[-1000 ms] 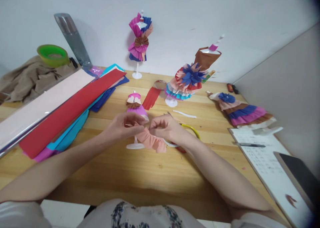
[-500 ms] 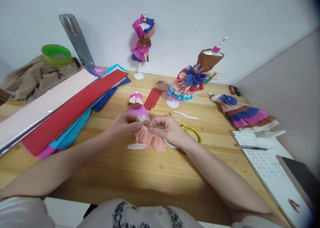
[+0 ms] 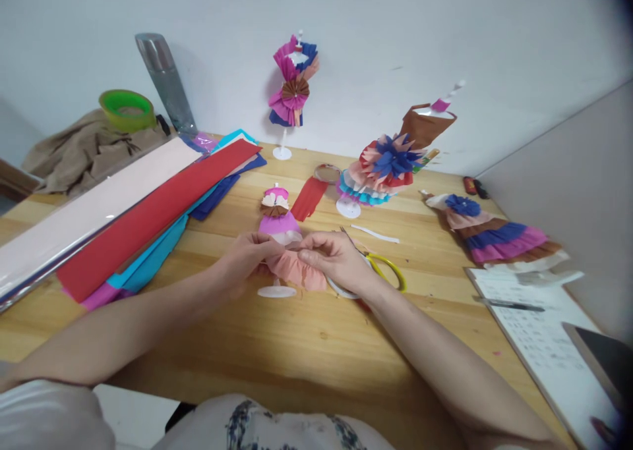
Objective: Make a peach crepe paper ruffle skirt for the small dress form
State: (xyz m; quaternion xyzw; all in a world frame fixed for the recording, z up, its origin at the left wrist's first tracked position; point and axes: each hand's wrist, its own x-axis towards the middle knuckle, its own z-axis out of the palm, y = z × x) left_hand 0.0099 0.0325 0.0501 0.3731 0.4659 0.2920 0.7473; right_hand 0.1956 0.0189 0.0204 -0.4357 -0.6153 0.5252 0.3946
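Note:
A small dress form (image 3: 279, 225) stands on a round white base (image 3: 276, 292), dressed in layers of pink, cream, brown and purple paper. Low on its skirt runs a ruffled peach crepe paper strip (image 3: 298, 272). My left hand (image 3: 251, 255) pinches the top edge of the strip at the left. Close beside it, my right hand (image 3: 336, 257) pinches the same edge, thumb against fingers. Partly under my right hand lie yellow-handled scissors (image 3: 388, 270).
Red, blue and pale paper sheets (image 3: 163, 209) lie at the left, near a bottle (image 3: 165, 81) and a tape roll (image 3: 127, 109). Two dressed forms (image 3: 295, 94) stand behind. A tape ring (image 3: 327, 173), a lying paper dress (image 3: 499, 232) and a clipboard (image 3: 524, 331) are farther right.
The view has shifted slightly, so most things appear a little farther right. Both hands stay at the peach strip, the right fingers now lying closer along its top edge.

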